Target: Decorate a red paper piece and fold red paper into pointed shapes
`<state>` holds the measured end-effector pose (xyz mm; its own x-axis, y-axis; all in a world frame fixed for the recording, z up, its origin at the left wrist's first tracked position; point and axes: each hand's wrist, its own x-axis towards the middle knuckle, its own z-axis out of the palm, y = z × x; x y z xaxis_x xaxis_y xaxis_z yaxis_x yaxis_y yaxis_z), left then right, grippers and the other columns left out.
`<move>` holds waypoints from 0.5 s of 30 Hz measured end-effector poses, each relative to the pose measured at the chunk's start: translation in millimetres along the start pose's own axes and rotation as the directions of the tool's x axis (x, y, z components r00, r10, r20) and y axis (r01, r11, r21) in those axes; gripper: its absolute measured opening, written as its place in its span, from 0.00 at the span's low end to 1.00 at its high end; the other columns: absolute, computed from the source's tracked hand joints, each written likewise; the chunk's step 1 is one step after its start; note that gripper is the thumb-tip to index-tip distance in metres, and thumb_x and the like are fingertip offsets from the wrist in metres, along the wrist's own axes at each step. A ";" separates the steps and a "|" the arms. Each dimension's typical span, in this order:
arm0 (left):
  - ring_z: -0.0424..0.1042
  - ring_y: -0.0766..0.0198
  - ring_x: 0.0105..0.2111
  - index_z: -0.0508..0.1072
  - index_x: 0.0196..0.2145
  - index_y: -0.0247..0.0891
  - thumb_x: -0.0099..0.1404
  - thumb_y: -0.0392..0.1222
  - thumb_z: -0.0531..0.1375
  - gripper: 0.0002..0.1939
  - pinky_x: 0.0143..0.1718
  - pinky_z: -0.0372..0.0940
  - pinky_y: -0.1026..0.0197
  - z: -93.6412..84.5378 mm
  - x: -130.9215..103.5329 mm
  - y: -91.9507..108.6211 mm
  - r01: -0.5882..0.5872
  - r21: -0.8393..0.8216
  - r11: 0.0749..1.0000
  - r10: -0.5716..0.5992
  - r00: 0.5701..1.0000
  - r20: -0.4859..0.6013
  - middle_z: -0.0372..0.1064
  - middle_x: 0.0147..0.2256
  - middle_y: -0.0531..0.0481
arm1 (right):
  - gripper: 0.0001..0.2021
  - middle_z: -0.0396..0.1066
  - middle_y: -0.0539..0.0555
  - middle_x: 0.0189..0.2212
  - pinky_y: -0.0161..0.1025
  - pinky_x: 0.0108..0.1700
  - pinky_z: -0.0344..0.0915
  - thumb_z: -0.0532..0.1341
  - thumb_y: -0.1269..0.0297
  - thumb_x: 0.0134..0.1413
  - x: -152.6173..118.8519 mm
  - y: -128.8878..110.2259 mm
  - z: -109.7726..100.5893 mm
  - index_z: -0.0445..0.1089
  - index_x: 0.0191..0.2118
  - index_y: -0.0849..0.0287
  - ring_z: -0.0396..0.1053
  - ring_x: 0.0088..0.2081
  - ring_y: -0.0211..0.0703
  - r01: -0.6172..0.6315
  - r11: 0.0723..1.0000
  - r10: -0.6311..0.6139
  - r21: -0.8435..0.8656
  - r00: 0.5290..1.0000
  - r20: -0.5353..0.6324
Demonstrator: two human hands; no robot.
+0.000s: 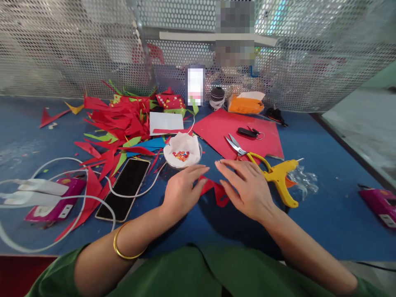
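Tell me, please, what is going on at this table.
Someone in a green top holds the left hand and the right hand open over a blue table. Pieces of red paper lie between them; whether either hand touches these is unclear. Scissors lie just beyond the right hand, partly on a red sheet, beside a yellow glue gun.

Forearms (140, 231) are extended in over the near edge of the table (328, 206), angled toward each other; wrists (162, 211) are held roughly straight. Left hand (182, 187) is turned back up, fingers together, lightly bent, thumb parted. Right hand (249, 187) is turned back up, fingers extended, slightly spread. Fingertips (220, 166) are pointed inward, near each other, not touching.
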<state>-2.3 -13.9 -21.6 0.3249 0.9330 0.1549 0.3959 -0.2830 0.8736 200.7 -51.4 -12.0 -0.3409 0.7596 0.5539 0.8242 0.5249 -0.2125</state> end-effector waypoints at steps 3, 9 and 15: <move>0.79 0.59 0.40 0.81 0.44 0.43 0.67 0.41 0.60 0.11 0.44 0.71 0.58 -2.7 -1.2 7.6 0.020 -0.140 0.990 -0.027 0.998 -0.052 0.81 0.40 0.47 | 0.26 0.66 0.66 0.61 0.59 0.60 0.64 0.59 0.72 0.61 -7.1 3.9 3.5 0.62 0.65 0.54 0.67 0.60 0.56 0.116 0.976 -0.106 -0.185 0.992 0.063; 0.75 0.65 0.28 0.82 0.37 0.39 0.62 0.45 0.64 0.09 0.27 0.69 0.65 -7.9 5.1 16.5 0.211 -0.401 0.891 -0.231 0.973 -0.001 0.79 0.31 0.49 | 0.34 0.59 0.61 0.67 0.58 0.65 0.58 0.58 0.76 0.60 -9.5 5.4 3.7 0.55 0.69 0.45 0.56 0.68 0.53 0.183 0.960 -0.156 -0.211 0.978 0.139; 0.74 0.66 0.27 0.80 0.28 0.39 0.58 0.42 0.67 0.05 0.31 0.70 0.65 -10.3 7.6 15.5 0.230 -0.406 0.884 -0.230 0.972 0.050 0.78 0.26 0.51 | 0.32 0.58 0.59 0.68 0.54 0.68 0.55 0.59 0.76 0.61 -12.2 2.6 4.1 0.57 0.68 0.49 0.50 0.70 0.50 0.276 0.940 -0.247 -0.201 0.956 0.161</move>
<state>-2.5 -8.9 -2.1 0.2681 0.9606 -0.0732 0.0759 0.0547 0.9956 205.1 -57.7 -22.6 -0.6019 0.6583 0.4521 0.7712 0.6261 0.1151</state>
